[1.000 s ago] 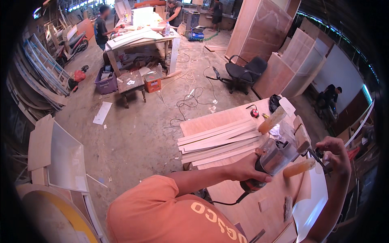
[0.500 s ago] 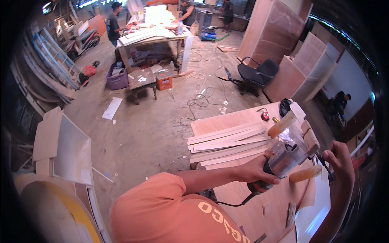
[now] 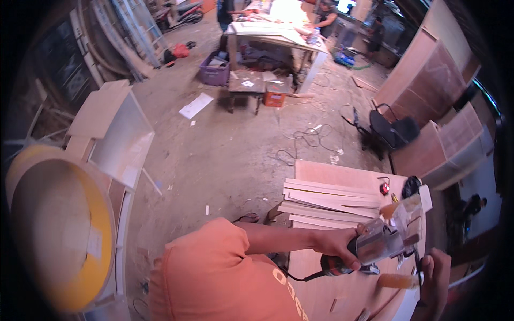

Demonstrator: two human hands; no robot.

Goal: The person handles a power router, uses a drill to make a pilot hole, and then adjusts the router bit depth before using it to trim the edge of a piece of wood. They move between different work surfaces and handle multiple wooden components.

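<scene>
My left hand is wrapped round the body of a trim router, a black and red power tool with a clear base, held tilted over the workbench. A black cord runs from its rear end toward my body. At the far end of the router, my right hand is closed on a thin dark tool; its exact kind is unclear. A yellowish cylinder sits below the router, and another yellowish cylinder lies beyond it.
Thin wood strips lie on the bench, with a red tape measure and black plastic bag near its far edge. An office chair stands behind. Cables cross the floor. A round yellow-rimmed piece is at left; people work farther back.
The view has swung left, so the bench and surroundings sit farther right. Both hands stay at the router; my right hand appears lower in the picture, still closed on the dark tool.
</scene>
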